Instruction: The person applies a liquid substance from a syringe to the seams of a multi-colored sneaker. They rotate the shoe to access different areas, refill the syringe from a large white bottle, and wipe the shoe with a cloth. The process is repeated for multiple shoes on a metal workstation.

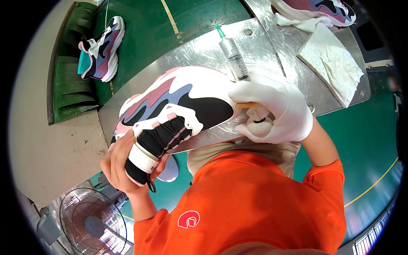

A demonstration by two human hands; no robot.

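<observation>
L bare hand (pixel 121 163) clamps heel of pink-white-black chunky sneaker (pixel 178 106), held over metal bench (pixel 263 46) | R white-gloved hand (pixel 272 112) closed on clear plastic syringe (pixel 233 53) w/ green tip, at toe | syringe lower end hidden by glove | 2nd sneaker (pixel 316 8) cut off up top

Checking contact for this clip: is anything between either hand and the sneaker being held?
Nothing visible. The bare left hand grips the sneaker directly at its heel collar. The gloved right hand, which also holds a syringe, presses against the toe end; only its white glove lies between skin and shoe.
</observation>
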